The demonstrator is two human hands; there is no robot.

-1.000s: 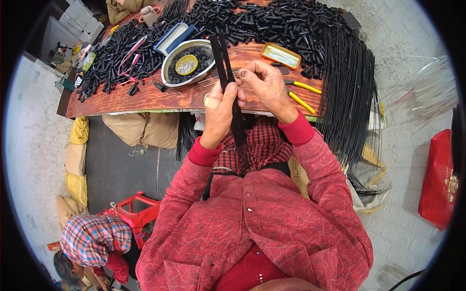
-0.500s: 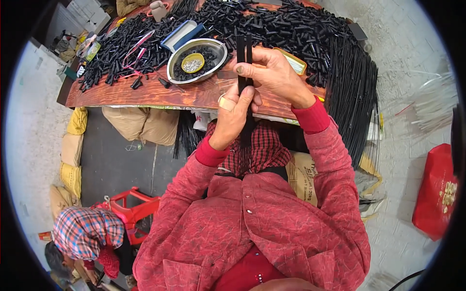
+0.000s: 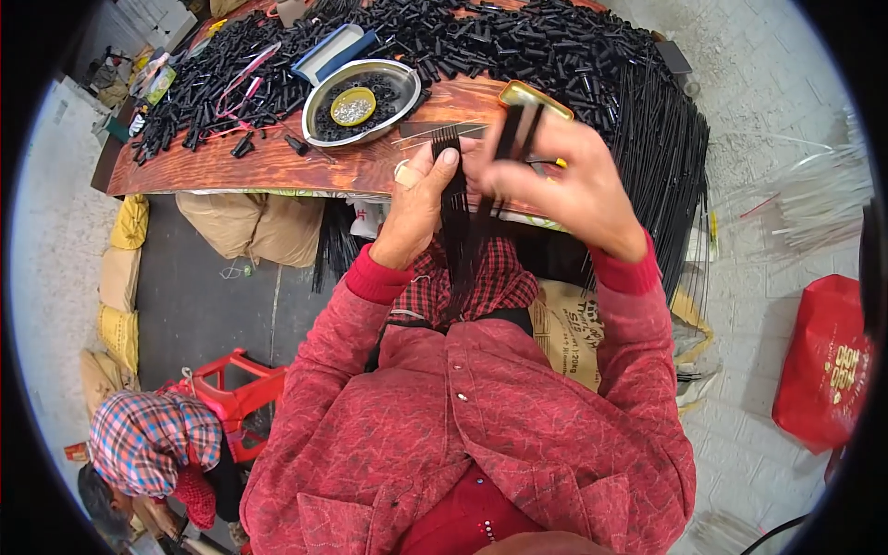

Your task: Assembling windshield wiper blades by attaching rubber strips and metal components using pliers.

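Observation:
My left hand [image 3: 412,205], with a tan bandage on a finger, is closed around a fanned bundle of thin black rods [image 3: 454,208]. Its thumb presses flat on the rods near their upper ends, and their lower ends hang toward my lap. Just to the right, my right hand [image 3: 581,171] is smeared by motion, its fingers closed on a second bunch of black rods [image 3: 514,139], tilted and blurred. A metal bowl [image 3: 407,132] lies beyond my left hand, with small black parts and a yellow dish [image 3: 354,108] of tiny silvery pieces in it.
The reddish wooden table [image 3: 222,174] carries a heap of short black tubular parts [image 3: 555,42]. Long black rods [image 3: 652,153] hang over its right side. A blue case [image 3: 335,53] and a yellow-rimmed tin [image 3: 535,98] lie there. Another person [image 3: 153,444] is at lower left beside a red stool [image 3: 242,388].
My hands have drawn apart. The right has moved right with a tilted bunch of rods, while the left keeps its bundle, now fanned out. The whole view has shifted slightly.

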